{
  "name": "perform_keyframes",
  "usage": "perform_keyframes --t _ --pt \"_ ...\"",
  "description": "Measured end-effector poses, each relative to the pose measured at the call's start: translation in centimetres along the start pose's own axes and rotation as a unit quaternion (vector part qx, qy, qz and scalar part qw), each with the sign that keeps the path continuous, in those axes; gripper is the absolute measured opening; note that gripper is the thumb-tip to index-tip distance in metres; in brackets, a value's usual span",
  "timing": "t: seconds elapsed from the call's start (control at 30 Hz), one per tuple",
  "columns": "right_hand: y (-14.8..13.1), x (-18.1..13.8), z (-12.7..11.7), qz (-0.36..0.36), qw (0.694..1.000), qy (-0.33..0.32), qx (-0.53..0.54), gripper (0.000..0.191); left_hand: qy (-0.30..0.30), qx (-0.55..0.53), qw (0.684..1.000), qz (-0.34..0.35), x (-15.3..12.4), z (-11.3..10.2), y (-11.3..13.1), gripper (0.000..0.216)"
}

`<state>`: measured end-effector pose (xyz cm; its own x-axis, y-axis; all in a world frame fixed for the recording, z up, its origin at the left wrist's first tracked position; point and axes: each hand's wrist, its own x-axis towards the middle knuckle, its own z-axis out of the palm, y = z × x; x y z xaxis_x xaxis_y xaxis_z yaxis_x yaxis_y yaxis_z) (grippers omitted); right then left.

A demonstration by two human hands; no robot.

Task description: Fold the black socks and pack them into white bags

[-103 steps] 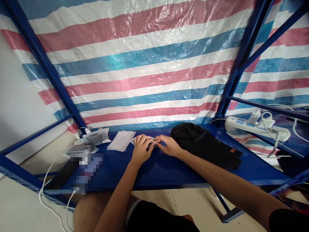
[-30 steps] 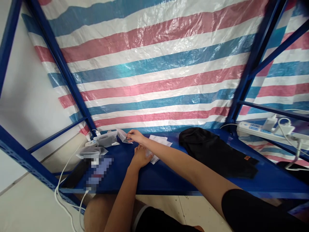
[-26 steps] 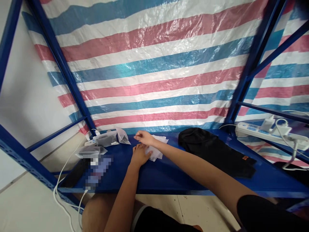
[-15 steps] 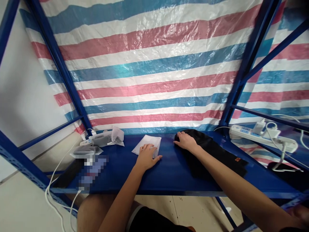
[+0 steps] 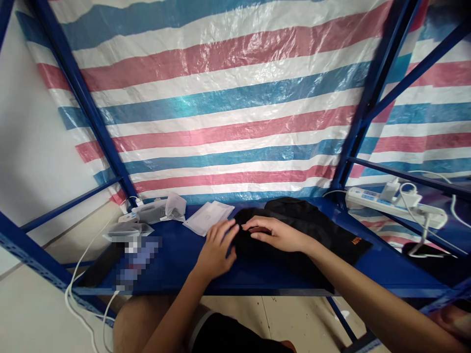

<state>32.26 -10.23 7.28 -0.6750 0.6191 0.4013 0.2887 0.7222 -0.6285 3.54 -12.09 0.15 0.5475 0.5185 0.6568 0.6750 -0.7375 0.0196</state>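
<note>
While a stack of white packets point(image 5: 208, 216) lies at the left, the left hand point(image 5: 216, 247) rests open, fingers spread, at the black garment point(image 5: 312, 230). Lying on the blue shelf point(image 5: 176, 260), it runs lengthwise toward the right, its near edge hidden by the forearm. The right hand point(image 5: 276, 234) presses flat on it, gripping nothing.
</note>
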Motion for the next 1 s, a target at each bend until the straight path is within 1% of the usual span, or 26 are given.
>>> perform_keyframes --t 0.03,0.07,0.1,0.17,0.23,0.3,0.37,0.43,0.5,0.57,0.63,0.67,0.7,0.77,0.83,0.93,0.97,1.0 --pt "-0.8 -0.8 0.1 0.007 1.000 -0.020 0.000 0.036 -0.030 -0.012 0.999 0.027 -0.9 -0.4 1.1 0.068" --pt "-1.4 -1.9 0.0 0.021 0.999 -0.034 -0.014 0.036 -0.053 -0.022 0.998 0.036 -1.8 -0.7 2.1 0.063" --pt "-1.7 -3.2 -0.1 0.039 0.998 -0.044 -0.037 0.036 -0.069 -0.030 0.997 0.034 -2.7 -0.9 2.9 0.059" --pt "-1.8 -6.1 -0.4 0.084 0.991 -0.061 -0.082 0.039 -0.081 -0.037 0.996 0.013 -4.2 -1.1 4.0 0.051" --pt "-1.4 -9.4 -0.3 0.129 0.982 -0.073 -0.116 0.053 -0.081 -0.032 0.996 -0.001 -5.2 -1.2 4.7 0.047" --pt "-1.1 -12.4 0.0 0.167 0.973 -0.083 -0.138 0.067 -0.086 -0.027 0.996 -0.005 -5.6 -1.7 5.2 0.046" --pt "-1.2 -14.6 0.2 0.191 0.968 -0.086 -0.138 0.063 -0.112 -0.036 0.993 -0.021 -5.8 -3.1 5.7 0.044" --pt "-1.6 -15.6 -0.1 0.196 0.970 -0.086 -0.117 0.047 -0.156 -0.057 0.985 -0.050 -5.8 -5.1 5.9 0.039" --pt "-2.1 -15.3 -1.0 0.190 0.975 -0.081 -0.086 0.039 -0.184 -0.084 0.976 -0.085 -5.6 -7.5 5.6 0.034" --pt "-2.2 -14.2 -2.4 0.196 0.977 -0.060 -0.054 0.036 -0.184 -0.120 0.966 -0.134 -5.0 -9.3 4.9 0.028" --pt "-1.6 -12.5 -3.7 0.211 0.977 -0.018 -0.025 0.036 -0.153 -0.156 0.954 -0.204 -3.9 -10.1 3.6 0.021" --pt "-1.0 -11.6 -4.3 0.217 0.976 0.005 -0.012 0.037 -0.128 -0.165 0.948 -0.240 -3.2 -10.1 2.8 0.020" --pt "-0.1 -10.6 -4.8 0.218 0.975 0.027 -0.004 0.038 -0.100 -0.164 0.944 -0.270 -2.4 -9.7 2.0 0.023" --pt "1.9 -8.7 -5.3 0.213 0.975 0.066 -0.014 0.039 -0.050 -0.140 0.942 -0.302 -0.7 -8.1 0.3 0.028" --pt "3.9 -7.1 -5.2 0.207 0.969 0.101 -0.091 0.034 -0.026 -0.107 0.945 -0.307 0.9 -6.0 -1.2 0.026" --pt "5.7 -5.6 -4.0 0.179 0.938 0.142 -0.262 0.025 0.006 -0.065 0.960 -0.272 2.3 -3.6 -2.1 0.027" --pt "5.8 -5.4 -3.4 0.165 0.930 0.145 -0.296 0.025 0.014 -0.057 0.966 -0.252 2.4 -3.2 -1.9 0.028" --pt "5.7 -5.3 -2.8 0.148 0.928 0.140 -0.312 0.026 0.011 -0.059 0.971 -0.230 2.3 -3.1 -1.6 0.030"
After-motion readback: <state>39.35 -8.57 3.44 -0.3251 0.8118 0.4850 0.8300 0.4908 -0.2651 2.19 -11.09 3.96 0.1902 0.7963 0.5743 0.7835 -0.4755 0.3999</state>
